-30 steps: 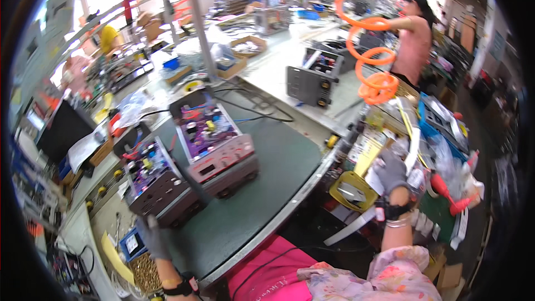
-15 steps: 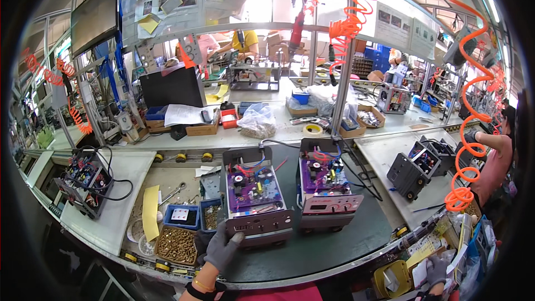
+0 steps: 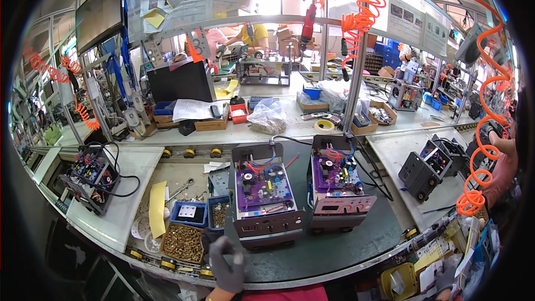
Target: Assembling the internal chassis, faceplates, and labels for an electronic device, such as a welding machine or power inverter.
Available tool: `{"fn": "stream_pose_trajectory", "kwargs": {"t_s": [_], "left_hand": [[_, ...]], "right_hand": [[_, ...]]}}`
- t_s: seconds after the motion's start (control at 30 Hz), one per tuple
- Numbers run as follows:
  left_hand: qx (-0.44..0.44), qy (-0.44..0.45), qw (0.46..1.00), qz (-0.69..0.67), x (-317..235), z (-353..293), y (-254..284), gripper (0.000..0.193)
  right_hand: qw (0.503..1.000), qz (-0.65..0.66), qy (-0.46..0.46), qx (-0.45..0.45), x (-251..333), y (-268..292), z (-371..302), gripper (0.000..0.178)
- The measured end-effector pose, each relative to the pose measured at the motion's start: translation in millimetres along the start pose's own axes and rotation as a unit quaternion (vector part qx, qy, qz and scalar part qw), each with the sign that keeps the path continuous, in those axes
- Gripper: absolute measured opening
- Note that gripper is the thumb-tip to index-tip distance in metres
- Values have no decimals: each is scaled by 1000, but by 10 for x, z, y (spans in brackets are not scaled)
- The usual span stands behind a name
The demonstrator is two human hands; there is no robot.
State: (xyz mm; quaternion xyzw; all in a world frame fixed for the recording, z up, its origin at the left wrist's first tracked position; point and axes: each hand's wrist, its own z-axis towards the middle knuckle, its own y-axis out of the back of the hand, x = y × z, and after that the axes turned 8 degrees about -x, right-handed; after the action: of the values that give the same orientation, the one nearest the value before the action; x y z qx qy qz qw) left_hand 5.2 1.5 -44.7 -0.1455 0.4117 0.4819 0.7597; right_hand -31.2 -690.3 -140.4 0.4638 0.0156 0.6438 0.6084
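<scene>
My left hand (image 3: 227, 266), in a grey glove, is at the bench's front edge, just below the left open-topped electronic unit (image 3: 267, 192). Its fingers are slightly blurred, with thumb and fingers apart and nothing seen between them. That unit has a dark front panel with knobs and a purple circuit board with coloured wires. To its right stands a similar unit (image 3: 340, 184) with a light front panel. My right hand (image 3: 447, 276) is low at the right, near a yellow bin (image 3: 409, 287); its fingers are blurred and partly hidden among the parts there.
Left of the units are a box of brass-coloured fasteners (image 3: 183, 243), blue bins (image 3: 189, 213), a wrench (image 3: 181, 188) and a yellow sheet (image 3: 157, 209). More units stand at left (image 3: 92, 181) and right (image 3: 426, 170). An orange coiled hose (image 3: 484, 150) hangs near a co-worker's arm (image 3: 504, 173).
My left hand has let go of the left unit's front corner and moved down toward the bench edge. The view has shifted a little, and my right hand is harder to make out.
</scene>
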Motion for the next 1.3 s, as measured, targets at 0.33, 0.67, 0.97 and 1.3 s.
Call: {"fn": "stream_pose_trajectory", "kwargs": {"t_s": [0.33,0.67,0.97,1.3], "left_hand": [[525,245,724,-374,-650,-293,-117,28],[347,472,735,-341,-609,-545,-294,32],[310,401,789,-347,-571,-636,-471,23],[305,471,726,-398,-560,-686,-456,30]], "right_hand": [[893,215,375,124,3959,-104,-466,15],[829,377,344,227,4651,-768,-1433,21],[829,400,311,237,4598,-784,-1443,26],[825,412,306,236,4601,-748,-1393,26]]}}
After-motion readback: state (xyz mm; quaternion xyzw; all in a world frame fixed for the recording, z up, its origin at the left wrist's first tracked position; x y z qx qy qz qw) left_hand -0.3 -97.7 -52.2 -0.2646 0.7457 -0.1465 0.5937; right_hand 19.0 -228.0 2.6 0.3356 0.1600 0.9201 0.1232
